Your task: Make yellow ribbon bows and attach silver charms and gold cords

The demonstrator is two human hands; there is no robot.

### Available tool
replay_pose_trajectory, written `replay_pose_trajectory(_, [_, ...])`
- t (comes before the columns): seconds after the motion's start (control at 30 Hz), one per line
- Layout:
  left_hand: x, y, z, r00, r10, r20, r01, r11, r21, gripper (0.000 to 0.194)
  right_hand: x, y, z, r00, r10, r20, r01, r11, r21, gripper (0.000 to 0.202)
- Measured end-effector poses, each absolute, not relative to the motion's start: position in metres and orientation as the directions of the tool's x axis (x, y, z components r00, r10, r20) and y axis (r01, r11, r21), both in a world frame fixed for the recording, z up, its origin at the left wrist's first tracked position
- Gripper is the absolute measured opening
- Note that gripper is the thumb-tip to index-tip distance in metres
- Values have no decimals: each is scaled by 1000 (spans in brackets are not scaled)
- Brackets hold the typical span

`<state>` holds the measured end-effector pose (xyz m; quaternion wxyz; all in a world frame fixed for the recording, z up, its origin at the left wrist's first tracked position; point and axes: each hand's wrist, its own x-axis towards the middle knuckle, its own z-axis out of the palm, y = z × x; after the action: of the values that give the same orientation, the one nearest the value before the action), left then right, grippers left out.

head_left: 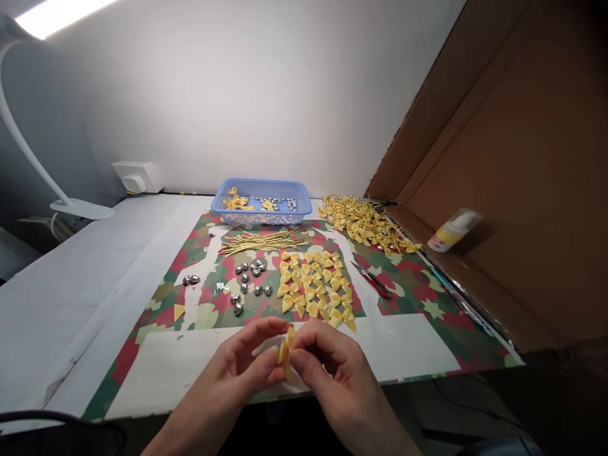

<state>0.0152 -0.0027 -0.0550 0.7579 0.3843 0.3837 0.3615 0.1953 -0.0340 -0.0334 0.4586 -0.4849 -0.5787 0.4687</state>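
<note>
At the front edge of the table, my left hand [247,364] and my right hand [327,364] meet around a yellow ribbon bow [286,352]. Both hands pinch it between thumb and fingers, and the fingers hide part of it. Just beyond my hands, several yellow bows [316,288] lie in columns. Left of them are several loose silver jingle bells [244,277]. Behind the bells lies a bundle of thin gold cords [263,241].
A blue basket [261,218] with bows and bells stands at the back. Beside it is a heap of bows with cords [361,221]. Red-handled scissors [373,280] lie right of the columns. A bottle [453,229] stands by the cardboard wall [513,158]. A lamp [28,139] is at left.
</note>
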Motion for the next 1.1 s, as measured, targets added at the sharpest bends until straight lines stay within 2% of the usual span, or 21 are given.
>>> replay_pose_trajectory(0.1, [11,-11,-56,253,944,-213,-62,236,970,29,194,-34,-31,-106,991,81,165,97,-982,28])
replay_pose_trajectory(0.17, [8,-16,-57,188,972,-142,-19,148,989,30,192,-34,-31,-95,993,71,167,86,-982,27])
replay_pose_trajectory(0.37, [13,-27,-57,311,938,-155,-184,219,958,43,185,-34,-36,-149,988,31,121,49,-991,23])
replay_pose_trajectory(0.5, [15,-26,-56,339,934,-117,-242,206,948,38,186,-34,-36,-119,980,161,209,184,-961,19])
replay_pose_trajectory(0.63, [9,-24,-53,374,925,-72,-190,153,970,37,191,-33,-33,-119,920,374,364,391,-846,18])
replay_pose_trajectory(0.8, [4,-20,-47,436,899,-44,-145,119,982,19,193,-33,-34,-134,858,496,462,497,-734,19])
replay_pose_trajectory(0.93, [3,-17,-46,451,893,0,-83,42,996,17,191,-34,-33,-144,834,533,466,532,-707,18])
replay_pose_trajectory(1.1, [3,-15,-46,466,883,-60,-44,91,995,15,192,-35,-32,-160,841,516,473,524,-708,18])
